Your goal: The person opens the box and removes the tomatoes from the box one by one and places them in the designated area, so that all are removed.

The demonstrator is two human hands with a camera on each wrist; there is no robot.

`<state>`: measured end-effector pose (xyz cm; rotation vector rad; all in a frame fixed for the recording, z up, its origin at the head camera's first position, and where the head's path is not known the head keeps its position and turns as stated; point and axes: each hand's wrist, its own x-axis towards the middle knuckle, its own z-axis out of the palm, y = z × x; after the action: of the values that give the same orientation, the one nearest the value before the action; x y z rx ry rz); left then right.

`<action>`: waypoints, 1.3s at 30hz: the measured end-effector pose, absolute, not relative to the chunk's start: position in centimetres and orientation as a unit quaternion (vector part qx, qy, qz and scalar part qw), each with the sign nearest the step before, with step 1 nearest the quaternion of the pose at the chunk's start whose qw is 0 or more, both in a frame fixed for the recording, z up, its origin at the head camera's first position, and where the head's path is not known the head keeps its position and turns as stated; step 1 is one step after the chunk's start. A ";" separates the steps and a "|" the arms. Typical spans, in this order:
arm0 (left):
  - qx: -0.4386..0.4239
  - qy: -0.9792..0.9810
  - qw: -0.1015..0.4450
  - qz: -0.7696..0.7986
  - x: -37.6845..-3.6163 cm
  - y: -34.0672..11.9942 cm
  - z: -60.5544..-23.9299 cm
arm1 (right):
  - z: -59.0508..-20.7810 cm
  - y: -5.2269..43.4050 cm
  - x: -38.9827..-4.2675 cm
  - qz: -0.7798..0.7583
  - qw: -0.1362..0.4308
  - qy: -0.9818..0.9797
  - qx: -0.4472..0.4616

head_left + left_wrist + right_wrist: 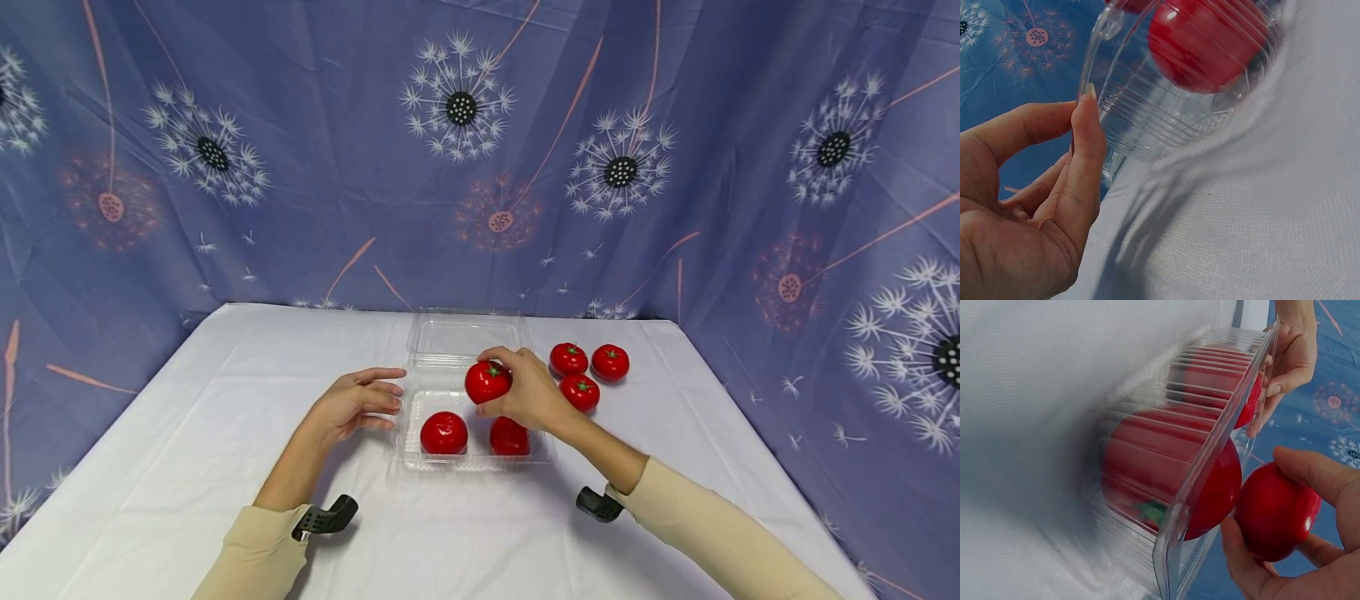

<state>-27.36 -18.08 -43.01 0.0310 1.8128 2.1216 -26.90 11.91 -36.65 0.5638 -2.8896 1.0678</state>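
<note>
A clear plastic clamshell container [412,461] lies open, its lid [468,333] folded back. Two tomatoes rest in its near half: one at left [443,433] and one at right [509,437]. My right hand [531,392] grips another red tomato [487,382] by its sides, above the tray and behind those two; the right wrist view shows that held tomato [1275,512] beside the rim. At the container's left edge is my left hand [356,406]. In the left wrist view its thumb and fingertips [1088,119] pinch the rim [1088,69].
Right of the container, a group of tomatoes stands on the white cloth: one at back left [568,359], one at back right [611,362] and one in front [580,392]. The white-covered table [247,375] meets a blue dandelion-print curtain [337,167] behind and at both sides.
</note>
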 end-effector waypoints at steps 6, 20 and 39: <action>0.005 0.641 0.173 0.748 -27.4 -18.1 -43.1 | -36.6 12.0 -27.0 0.360 0.003 -0.914 0.189; 0.008 0.635 0.177 0.752 -27.4 -18.2 -43.0 | -36.5 12.2 -27.1 0.374 0.011 -0.908 0.187; 0.009 0.633 0.178 0.753 -27.4 -18.2 -42.9 | -35.6 13.5 -27.3 0.361 0.002 -0.915 0.179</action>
<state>-27.44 -18.17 -42.92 0.0252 1.7921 2.1309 -27.25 13.53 -35.62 0.5603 -2.8706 1.1331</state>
